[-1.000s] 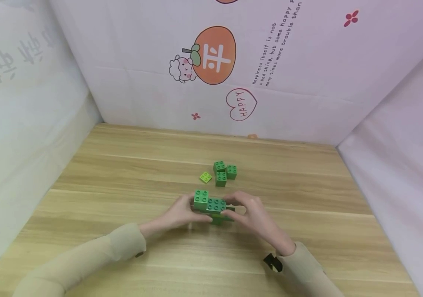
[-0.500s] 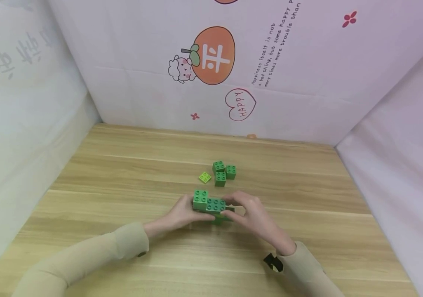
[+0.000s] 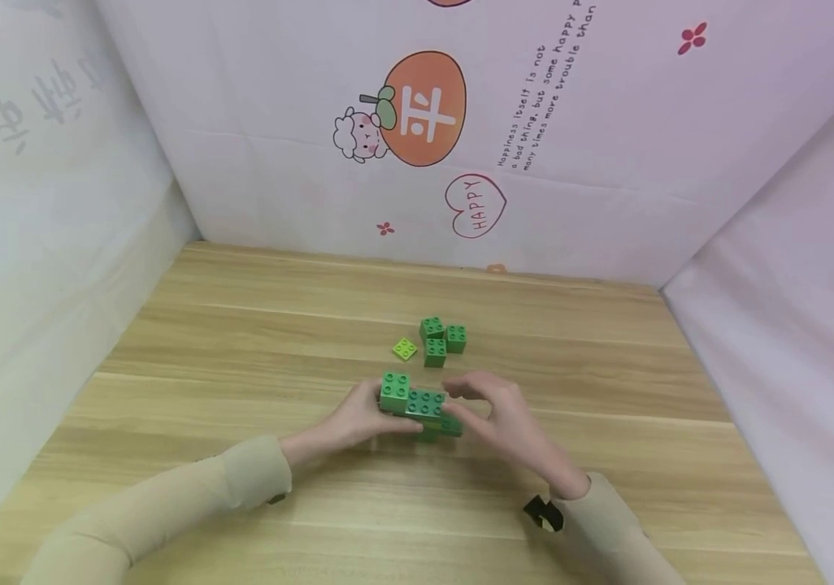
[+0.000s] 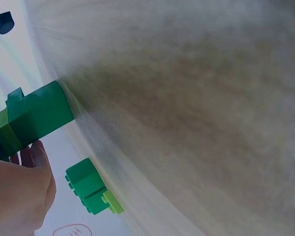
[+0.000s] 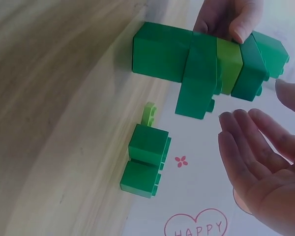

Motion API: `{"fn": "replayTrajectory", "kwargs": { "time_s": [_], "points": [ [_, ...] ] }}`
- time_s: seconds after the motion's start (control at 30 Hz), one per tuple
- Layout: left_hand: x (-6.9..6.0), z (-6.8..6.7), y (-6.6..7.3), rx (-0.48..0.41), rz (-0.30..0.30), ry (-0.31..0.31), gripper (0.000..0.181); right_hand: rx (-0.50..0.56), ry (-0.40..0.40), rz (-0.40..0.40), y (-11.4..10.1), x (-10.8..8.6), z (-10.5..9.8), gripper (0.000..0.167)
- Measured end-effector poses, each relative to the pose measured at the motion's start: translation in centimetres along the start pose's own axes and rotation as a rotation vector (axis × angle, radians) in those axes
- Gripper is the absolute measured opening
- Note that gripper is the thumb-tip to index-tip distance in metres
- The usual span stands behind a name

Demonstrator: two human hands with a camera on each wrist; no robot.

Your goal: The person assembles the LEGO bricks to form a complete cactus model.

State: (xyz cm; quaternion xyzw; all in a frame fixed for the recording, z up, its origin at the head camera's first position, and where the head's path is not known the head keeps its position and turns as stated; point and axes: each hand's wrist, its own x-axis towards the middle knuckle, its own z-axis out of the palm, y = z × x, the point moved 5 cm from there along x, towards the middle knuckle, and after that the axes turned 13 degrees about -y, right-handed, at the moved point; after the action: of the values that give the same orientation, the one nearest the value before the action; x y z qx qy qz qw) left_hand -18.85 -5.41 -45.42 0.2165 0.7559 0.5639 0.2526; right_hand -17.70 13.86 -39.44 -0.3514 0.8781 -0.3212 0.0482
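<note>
A stack of green toy building blocks stands upright on the table, with a lime layer in its middle and a lighter green block on top at the left. My left hand grips the stack from the left; in the right wrist view its thumb lies against the upper layers. To the right of the stack is my right hand. Its fingers are spread apart from the thumb and hold nothing, a short gap from the blocks. The left wrist view shows only part of the stack.
Behind the stack, three loose green blocks sit close together on the wooden table. A flat lime piece lies just left of them. White printed cloth walls the table at the back and both sides.
My right hand has let go of the stack, and its fingers have moved slightly right and apart. My left hand still grips the stack, which stays in place.
</note>
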Motion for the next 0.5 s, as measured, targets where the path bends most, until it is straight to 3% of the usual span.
{"fn": "replayTrajectory", "kwargs": {
  "time_s": [0.5],
  "points": [
    [-1.0,-1.4,-0.9,-0.026,-0.048,0.027,0.056,0.055,0.022,0.056,1.6,1.2,-0.4,0.020]
  ]
}}
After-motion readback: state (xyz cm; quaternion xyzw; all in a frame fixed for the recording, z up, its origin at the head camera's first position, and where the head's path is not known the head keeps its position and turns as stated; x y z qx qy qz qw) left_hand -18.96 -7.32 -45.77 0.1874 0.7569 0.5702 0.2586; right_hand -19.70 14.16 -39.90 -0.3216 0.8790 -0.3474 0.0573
